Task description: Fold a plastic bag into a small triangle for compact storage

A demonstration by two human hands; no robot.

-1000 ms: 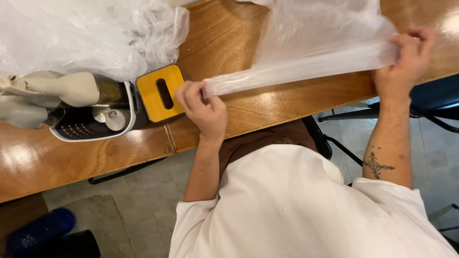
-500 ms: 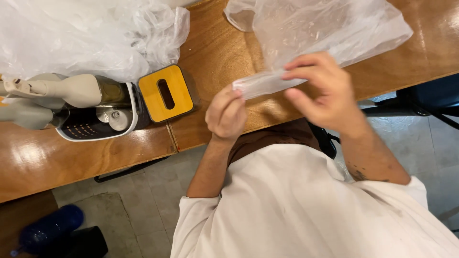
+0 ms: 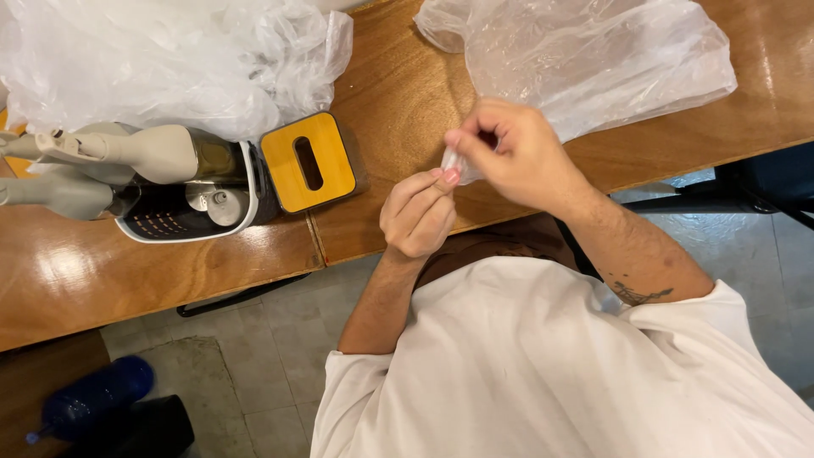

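A clear plastic bag (image 3: 593, 59) lies spread on the wooden table (image 3: 398, 93), its near end gathered into a narrow strip. My left hand (image 3: 417, 214) pinches that gathered end between thumb and fingers at the table's front edge. My right hand (image 3: 515, 153) sits right beside it, fingers curled around the same strip, the two hands touching. The strip's tip is mostly hidden inside my right hand.
A pile of crumpled clear plastic (image 3: 161, 59) covers the table's back left. In front of it stand a white caddy with beige bottles (image 3: 161, 182) and a yellow-topped box with a slot (image 3: 308, 161). A blue bottle (image 3: 93, 399) lies on the tiled floor. Dark chair legs (image 3: 746, 191) stand at right.
My right hand has travelled left along the stretched strip from the far right until it meets my left hand. The bag's body has slackened onto the table.
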